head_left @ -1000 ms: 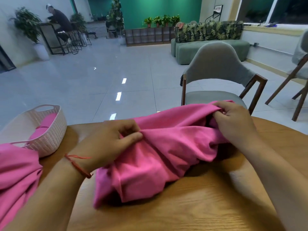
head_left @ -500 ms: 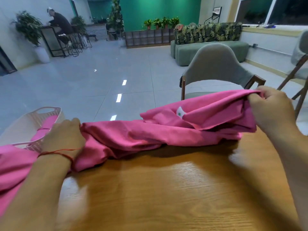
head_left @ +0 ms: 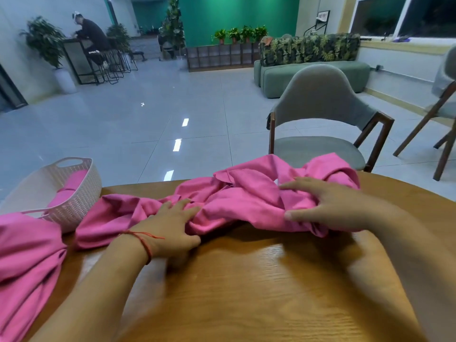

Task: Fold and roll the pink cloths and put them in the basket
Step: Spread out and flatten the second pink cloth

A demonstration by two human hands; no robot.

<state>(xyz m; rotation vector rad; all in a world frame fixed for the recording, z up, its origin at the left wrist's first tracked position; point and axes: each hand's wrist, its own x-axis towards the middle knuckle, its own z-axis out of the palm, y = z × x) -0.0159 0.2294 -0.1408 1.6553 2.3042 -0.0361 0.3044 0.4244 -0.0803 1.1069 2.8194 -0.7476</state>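
Observation:
A crumpled pink cloth (head_left: 246, 196) lies stretched across the far side of the round wooden table (head_left: 259, 287). My left hand (head_left: 170, 228) rests on its middle part with fingers spread. My right hand (head_left: 325, 206) lies flat on the bunched right end, fingers straight. A white woven basket (head_left: 74, 201) stands at the left table edge with a rolled pink cloth (head_left: 71, 186) inside. Another pink cloth (head_left: 24, 262) hangs over the near left edge.
A grey chair with wooden legs (head_left: 320, 124) stands just beyond the table on the right. A second chair (head_left: 441, 114) is at the far right. A person sits at a high table (head_left: 91, 40) far back left.
The cloth, held stretched above the table half a second ago, now lies on the table. Both hands have let go of its ends and moved inward to rest on it.

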